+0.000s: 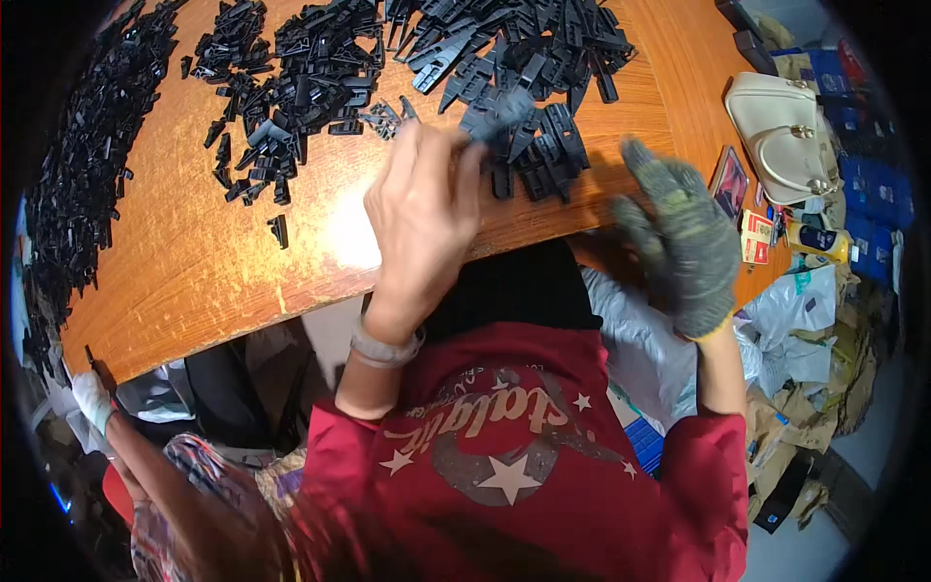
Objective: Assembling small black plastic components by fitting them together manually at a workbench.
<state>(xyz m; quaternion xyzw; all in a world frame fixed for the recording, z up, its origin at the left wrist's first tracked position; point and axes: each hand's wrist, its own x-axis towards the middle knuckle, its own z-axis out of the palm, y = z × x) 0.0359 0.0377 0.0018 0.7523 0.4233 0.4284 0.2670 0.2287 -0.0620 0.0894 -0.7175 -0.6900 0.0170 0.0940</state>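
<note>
My bare left hand (pixel 422 199), with a pale band at the wrist, is raised over the table's near edge, its fingers bent and blurred. At its fingertips is a smeared black plastic part (pixel 500 113), which the hand appears to pinch. Behind it lies a heap of long, wedge-shaped black plastic parts (pixel 543 63). My right hand (pixel 684 238) wears a grey-green knit glove and hovers off the table edge, to the right of that heap. Its thumb and fingers are apart, with nothing visible between them.
More piles of small black parts (pixel 315 73) cover the wooden table (pixel 213 281), one long pile (pixel 82 165) along the left. A cream handbag (pixel 781 136) and a yellow bottle (pixel 817 239) sit at right. Another person's white-gloved hand (pixel 92 400) is at the lower left edge.
</note>
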